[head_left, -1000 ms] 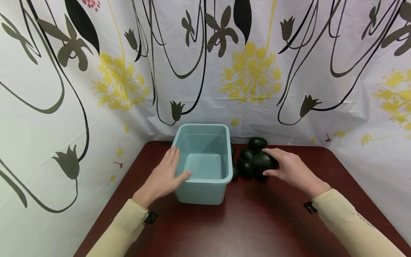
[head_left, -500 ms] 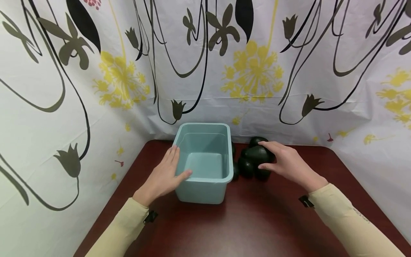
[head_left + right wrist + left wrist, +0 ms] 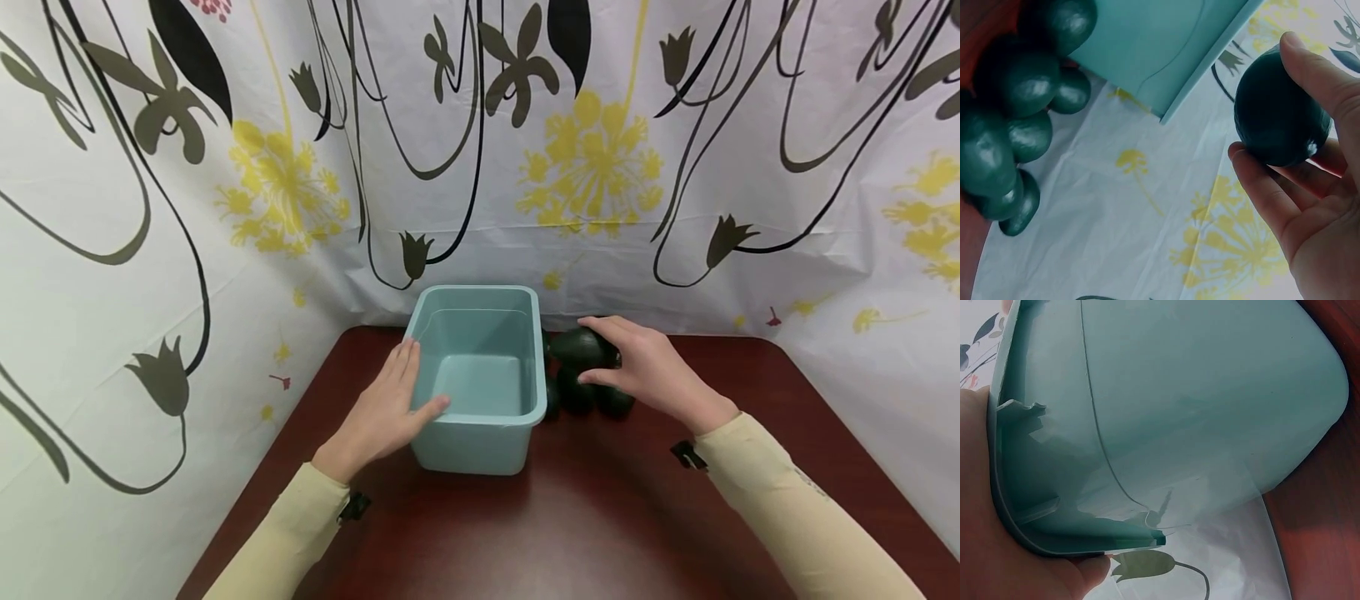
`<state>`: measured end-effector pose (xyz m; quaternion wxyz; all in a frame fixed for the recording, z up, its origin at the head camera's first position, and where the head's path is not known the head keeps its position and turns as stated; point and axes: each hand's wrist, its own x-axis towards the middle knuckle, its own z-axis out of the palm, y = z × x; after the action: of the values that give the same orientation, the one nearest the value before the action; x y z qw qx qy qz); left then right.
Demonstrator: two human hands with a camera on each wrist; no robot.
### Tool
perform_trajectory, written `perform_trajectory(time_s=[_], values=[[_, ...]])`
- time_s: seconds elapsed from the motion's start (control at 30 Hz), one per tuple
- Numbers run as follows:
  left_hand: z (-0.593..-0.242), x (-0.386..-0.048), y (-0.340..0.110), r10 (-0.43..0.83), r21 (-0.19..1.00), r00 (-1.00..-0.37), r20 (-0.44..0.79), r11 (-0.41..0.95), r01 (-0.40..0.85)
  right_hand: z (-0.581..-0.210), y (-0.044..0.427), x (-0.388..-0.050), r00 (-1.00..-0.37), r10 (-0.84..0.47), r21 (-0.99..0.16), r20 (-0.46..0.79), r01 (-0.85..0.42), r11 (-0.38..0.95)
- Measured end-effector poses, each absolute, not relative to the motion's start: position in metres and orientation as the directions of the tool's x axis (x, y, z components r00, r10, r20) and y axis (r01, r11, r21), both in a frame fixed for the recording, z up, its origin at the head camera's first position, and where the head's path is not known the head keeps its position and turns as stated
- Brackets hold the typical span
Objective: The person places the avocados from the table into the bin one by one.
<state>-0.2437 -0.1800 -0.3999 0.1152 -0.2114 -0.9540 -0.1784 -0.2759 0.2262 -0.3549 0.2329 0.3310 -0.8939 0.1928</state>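
Left hand (image 3: 378, 417) spread on bin rim (image 3: 487, 421), right hand (image 3: 654, 365) pinching an avocado (image 3: 576, 347), piled avocados (image 3: 577, 393) partly hidden

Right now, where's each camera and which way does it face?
Head: worn there, facing forward and down at the bin; left hand, right hand, sleeves show.
Left wrist: worn there, facing the bin's outer wall; left hand partly shows.
Right wrist: worn there, facing the held avocado; right hand shows.
Head and right wrist share that avocado.

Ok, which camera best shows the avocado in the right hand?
The right wrist view: the avocado appears large, mostly uncovered. The head view shows it smaller, partly behind the right hand; left wrist, not at all.
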Motion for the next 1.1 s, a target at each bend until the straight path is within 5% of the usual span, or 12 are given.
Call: perform_trajectory(time_s=[1.1], values=[[-0.403, -0.245, -0.180, 0.358, 0.307, -0.874, 0.329, 0.834, 0.458, -0.356, 0.162, -0.295, -0.643, -0.593, -0.238, 0.485, -0.749, 0.618]])
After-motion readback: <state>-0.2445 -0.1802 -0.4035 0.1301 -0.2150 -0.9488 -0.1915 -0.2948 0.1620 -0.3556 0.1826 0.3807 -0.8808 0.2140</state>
